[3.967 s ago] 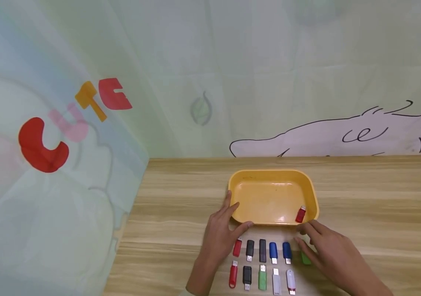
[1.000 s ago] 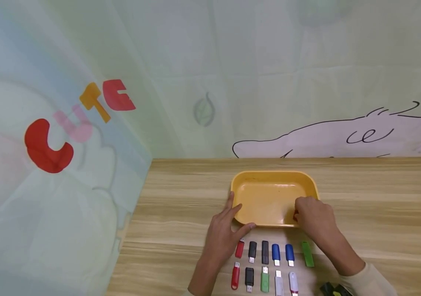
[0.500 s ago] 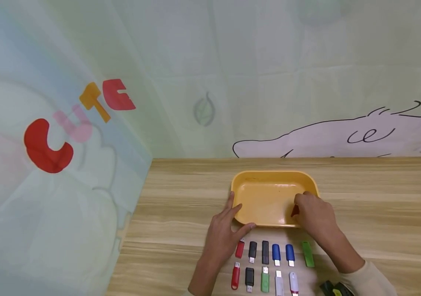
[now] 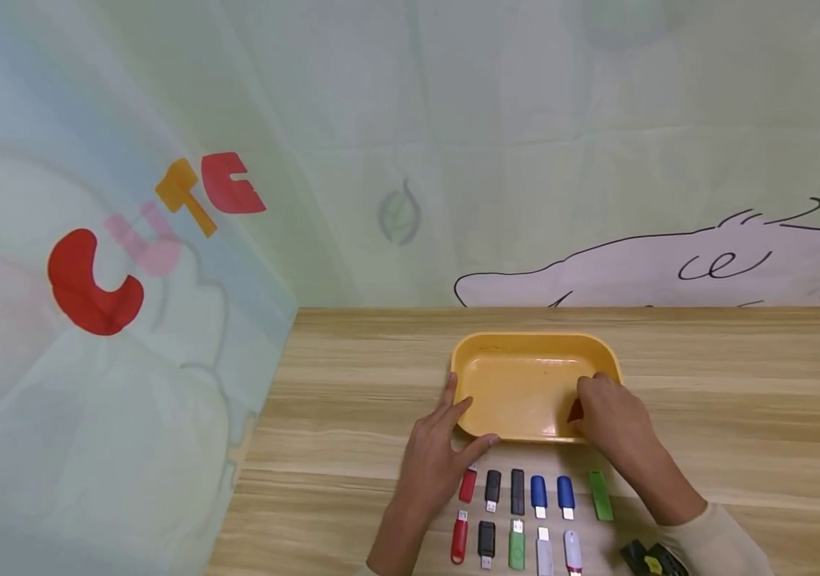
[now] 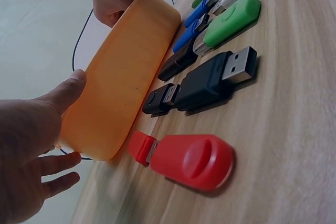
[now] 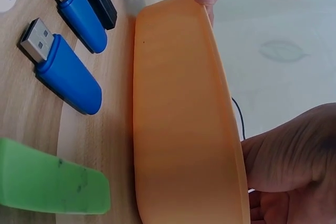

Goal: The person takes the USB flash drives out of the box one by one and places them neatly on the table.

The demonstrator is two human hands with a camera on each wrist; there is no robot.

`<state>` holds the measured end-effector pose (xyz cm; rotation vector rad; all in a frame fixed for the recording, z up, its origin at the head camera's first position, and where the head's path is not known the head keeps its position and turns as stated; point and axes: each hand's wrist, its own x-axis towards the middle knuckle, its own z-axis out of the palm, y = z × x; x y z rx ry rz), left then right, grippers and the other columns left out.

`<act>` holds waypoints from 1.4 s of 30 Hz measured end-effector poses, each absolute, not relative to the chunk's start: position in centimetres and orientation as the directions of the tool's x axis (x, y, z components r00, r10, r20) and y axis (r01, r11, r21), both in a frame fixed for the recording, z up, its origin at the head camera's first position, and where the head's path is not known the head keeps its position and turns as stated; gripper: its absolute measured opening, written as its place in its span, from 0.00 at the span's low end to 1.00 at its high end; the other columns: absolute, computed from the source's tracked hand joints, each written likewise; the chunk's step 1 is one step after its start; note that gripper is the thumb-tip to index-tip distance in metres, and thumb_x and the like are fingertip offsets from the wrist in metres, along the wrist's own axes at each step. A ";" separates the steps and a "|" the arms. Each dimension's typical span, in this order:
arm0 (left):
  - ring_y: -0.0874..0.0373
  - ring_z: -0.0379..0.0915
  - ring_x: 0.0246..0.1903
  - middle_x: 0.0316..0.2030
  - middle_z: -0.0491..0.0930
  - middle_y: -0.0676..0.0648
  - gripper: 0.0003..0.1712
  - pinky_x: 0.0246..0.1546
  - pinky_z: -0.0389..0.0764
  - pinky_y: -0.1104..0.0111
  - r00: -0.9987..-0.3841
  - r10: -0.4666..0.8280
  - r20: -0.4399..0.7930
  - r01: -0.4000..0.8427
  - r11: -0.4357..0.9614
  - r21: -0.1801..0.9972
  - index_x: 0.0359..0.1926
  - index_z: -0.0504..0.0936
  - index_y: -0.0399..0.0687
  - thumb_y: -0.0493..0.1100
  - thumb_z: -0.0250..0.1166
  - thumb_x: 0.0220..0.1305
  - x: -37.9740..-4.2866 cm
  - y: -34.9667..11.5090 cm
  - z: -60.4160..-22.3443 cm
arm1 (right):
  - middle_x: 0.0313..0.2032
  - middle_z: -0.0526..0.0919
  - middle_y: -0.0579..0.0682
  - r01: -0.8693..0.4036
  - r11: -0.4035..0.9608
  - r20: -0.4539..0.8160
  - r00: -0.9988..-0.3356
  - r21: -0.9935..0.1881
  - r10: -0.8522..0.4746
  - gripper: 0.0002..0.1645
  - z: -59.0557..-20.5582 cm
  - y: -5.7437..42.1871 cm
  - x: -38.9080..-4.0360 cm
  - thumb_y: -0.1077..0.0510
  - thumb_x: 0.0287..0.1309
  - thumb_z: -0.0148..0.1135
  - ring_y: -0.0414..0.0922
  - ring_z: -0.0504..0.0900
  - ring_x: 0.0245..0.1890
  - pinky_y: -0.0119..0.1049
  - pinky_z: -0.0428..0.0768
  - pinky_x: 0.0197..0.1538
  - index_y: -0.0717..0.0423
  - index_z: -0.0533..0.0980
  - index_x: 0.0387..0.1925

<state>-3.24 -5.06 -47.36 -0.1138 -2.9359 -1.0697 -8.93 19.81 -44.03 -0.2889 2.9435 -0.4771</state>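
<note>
My left hand rests with spread fingers on the left front corner of a yellow plastic tray. Its thumb touches the front rim in the left wrist view. Inside the tray's right end, my right hand pinches a red USB stick, mostly covered by the fingers. The tray wall hides those fingertips in the right wrist view. In front of the tray lie two rows of USB sticks: red, black, blue, green and white-grey ones.
A wooden table carries everything. A fabric backdrop with printed letters and drawings rises behind and at the left. A black object with a yellow patch is at the right sleeve.
Since the oldest frame, my right hand has gone from beside the green stick into the tray and taken hold of the red stick there. The left hand stays at the tray's corner.
</note>
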 end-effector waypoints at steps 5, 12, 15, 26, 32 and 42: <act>0.42 0.70 0.74 0.83 0.55 0.51 0.43 0.70 0.77 0.50 -0.995 0.076 0.068 0.102 0.766 0.635 0.71 0.79 0.47 0.64 0.75 0.61 -3.2 -5.0 -47.5 | 0.27 0.75 0.55 -0.170 0.930 -0.109 -0.970 -0.326 -0.216 0.20 -44.1 19.9 -9.0 0.64 0.48 0.84 0.49 0.73 0.27 0.38 0.79 0.30 0.68 0.78 0.32; 0.43 0.71 0.73 0.83 0.56 0.51 0.42 0.69 0.78 0.49 -0.994 0.083 0.077 0.113 0.766 0.633 0.71 0.79 0.47 0.62 0.76 0.62 -3.3 -4.9 -47.5 | 0.26 0.74 0.55 -0.184 0.928 -0.093 -0.970 -0.324 -0.225 0.17 -44.3 20.1 -9.1 0.66 0.49 0.82 0.48 0.73 0.26 0.37 0.78 0.28 0.65 0.76 0.28; 0.43 0.71 0.74 0.83 0.56 0.52 0.42 0.70 0.78 0.49 -0.994 0.085 0.072 0.111 0.763 0.637 0.71 0.79 0.47 0.63 0.76 0.62 -3.3 -4.9 -47.5 | 0.26 0.74 0.54 -0.187 0.929 -0.095 -0.969 -0.318 -0.227 0.17 -44.3 20.1 -9.1 0.67 0.49 0.81 0.48 0.73 0.26 0.37 0.78 0.28 0.65 0.76 0.28; 0.43 0.71 0.74 0.83 0.55 0.52 0.42 0.70 0.78 0.49 -0.994 0.086 0.065 0.108 0.757 0.645 0.71 0.79 0.48 0.63 0.75 0.62 -3.0 -4.9 -47.4 | 0.26 0.73 0.55 -0.176 0.937 -0.105 -0.971 -0.303 -0.216 0.14 -44.3 20.1 -8.9 0.69 0.51 0.76 0.48 0.72 0.25 0.37 0.77 0.27 0.64 0.75 0.28; 0.43 0.73 0.72 0.83 0.56 0.50 0.41 0.69 0.78 0.48 -0.992 0.098 0.079 0.126 0.752 0.647 0.70 0.80 0.46 0.62 0.76 0.62 -2.9 -5.0 -47.4 | 0.27 0.72 0.56 -0.183 0.933 -0.093 -0.971 -0.311 -0.221 0.12 -44.2 20.3 -8.8 0.69 0.51 0.73 0.48 0.72 0.25 0.37 0.75 0.27 0.66 0.75 0.30; 0.43 0.72 0.73 0.83 0.56 0.51 0.41 0.69 0.78 0.49 -0.994 0.086 0.068 0.109 0.752 0.650 0.71 0.79 0.47 0.62 0.75 0.63 -3.2 -5.0 -47.4 | 0.30 0.73 0.59 -0.198 0.926 -0.034 -0.975 -0.321 -0.221 0.13 -44.0 20.4 -9.1 0.68 0.51 0.72 0.49 0.72 0.25 0.39 0.75 0.25 0.68 0.75 0.34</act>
